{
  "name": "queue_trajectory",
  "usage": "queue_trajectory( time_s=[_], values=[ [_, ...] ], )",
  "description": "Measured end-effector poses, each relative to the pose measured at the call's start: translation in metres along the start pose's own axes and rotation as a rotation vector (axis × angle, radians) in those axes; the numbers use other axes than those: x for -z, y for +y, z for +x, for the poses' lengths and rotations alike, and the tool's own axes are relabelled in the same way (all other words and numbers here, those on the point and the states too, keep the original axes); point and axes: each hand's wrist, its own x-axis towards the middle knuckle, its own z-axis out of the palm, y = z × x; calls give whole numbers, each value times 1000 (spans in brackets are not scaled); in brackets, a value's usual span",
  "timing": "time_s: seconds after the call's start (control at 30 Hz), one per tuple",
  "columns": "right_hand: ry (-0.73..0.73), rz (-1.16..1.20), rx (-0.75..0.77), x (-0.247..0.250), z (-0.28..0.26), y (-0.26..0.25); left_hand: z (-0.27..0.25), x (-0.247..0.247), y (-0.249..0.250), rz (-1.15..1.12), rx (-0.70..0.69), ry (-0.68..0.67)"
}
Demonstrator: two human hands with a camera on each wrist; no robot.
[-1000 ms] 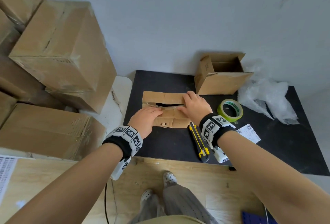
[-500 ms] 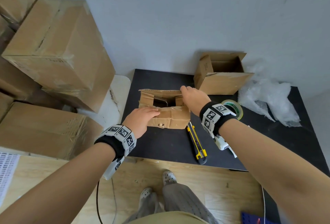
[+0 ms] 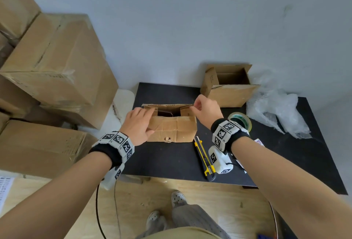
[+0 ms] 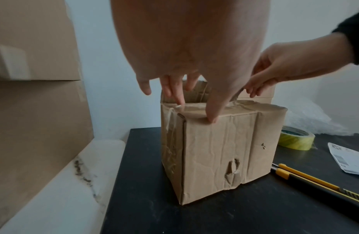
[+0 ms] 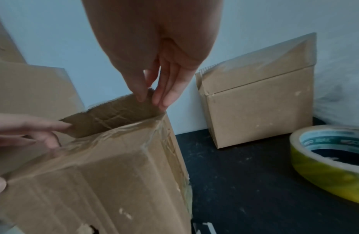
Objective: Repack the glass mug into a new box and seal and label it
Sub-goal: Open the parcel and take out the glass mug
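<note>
I have the worn box [image 3: 172,128] upright mid-tabletop [image 3: 171,160]. My left hand [image 3: 138,126] pinches its near-left rim; my right hand [image 3: 206,110] pinches the far-right flap. The mug sits straight below both grips, barely visible; the new box [image 3: 228,93] waits behind, nearer my right.

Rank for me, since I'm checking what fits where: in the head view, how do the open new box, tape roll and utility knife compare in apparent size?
1. New box, largest.
2. Utility knife: long but thin.
3. Tape roll, partly hidden by the right wrist, so unsure against the knife.
</note>
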Motion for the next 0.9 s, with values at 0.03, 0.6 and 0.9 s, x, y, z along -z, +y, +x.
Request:
queue_trajectory(
  time_s=[0.03,0.6,0.9],
  values=[
    [-4,35,2,-2,-3,3,1,1,-2,2,18,-17],
    [-331,-210,113,0,-15,2,0,8,1,-173,15,-45],
    [-326,-152,160,1,-20,7,-10,10,-6,-265,-107,-99]
  ],
)
